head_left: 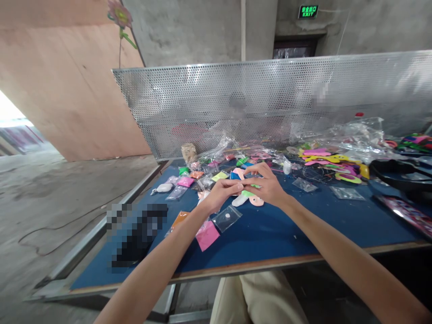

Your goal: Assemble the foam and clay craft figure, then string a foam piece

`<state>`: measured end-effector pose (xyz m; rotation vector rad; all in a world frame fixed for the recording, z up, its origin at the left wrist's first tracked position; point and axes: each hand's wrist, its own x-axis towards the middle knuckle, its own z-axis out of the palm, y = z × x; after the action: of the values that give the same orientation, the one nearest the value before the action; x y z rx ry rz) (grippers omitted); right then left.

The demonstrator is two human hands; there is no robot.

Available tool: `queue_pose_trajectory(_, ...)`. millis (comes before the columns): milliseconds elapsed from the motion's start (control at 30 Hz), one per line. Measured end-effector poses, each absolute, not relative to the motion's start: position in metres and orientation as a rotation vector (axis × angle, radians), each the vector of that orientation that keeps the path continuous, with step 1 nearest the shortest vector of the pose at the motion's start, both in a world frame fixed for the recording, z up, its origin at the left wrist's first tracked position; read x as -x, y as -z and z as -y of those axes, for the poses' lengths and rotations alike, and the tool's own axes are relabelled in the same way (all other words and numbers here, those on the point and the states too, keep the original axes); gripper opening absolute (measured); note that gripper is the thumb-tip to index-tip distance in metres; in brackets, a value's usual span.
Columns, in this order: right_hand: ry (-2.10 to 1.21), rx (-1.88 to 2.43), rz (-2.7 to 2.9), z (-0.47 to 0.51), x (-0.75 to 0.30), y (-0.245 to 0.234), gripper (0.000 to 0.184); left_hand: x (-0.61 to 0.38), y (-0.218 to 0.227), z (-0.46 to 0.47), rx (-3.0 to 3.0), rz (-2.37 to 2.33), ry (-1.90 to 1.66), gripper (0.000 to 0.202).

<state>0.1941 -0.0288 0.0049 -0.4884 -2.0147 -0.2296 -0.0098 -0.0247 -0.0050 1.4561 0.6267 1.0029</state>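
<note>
What the left hand [219, 193] and right hand [269, 186] touch is too small to tell; a pixelated patch [137, 236] hides something.

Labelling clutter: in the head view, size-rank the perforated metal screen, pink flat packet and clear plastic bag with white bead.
1. perforated metal screen
2. pink flat packet and clear plastic bag: alike, unranked

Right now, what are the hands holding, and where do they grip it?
Both the left hand and right hand pinch small colourful craft pieces between fingertips; the exact grip spot is too small to tell.
</note>
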Motion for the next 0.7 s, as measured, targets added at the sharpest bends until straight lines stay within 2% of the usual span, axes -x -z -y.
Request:
queue_pose_trajectory(433, 0.225, 0.498, 1.981, 0.026, -0.196, -0.007, 0.021, 0.009, 0.002, 0.026, -1.483, -0.612, -0.985, 0.036)
queue_pose_trajectory(567, 0.184, 0.521, 1.933, 0.023, -0.209, -0.010, 0.017, 0.012, -0.007, 0.030, -1.798, -0.745, -1.059, 0.040)
queue_pose_trajectory(700, 0.028, 0.504, 2.110, 0.020, -0.232, 0.002, 0.017, 0.013, -0.009, 0.029, -2.142, -0.865, -1.089, 0.035)
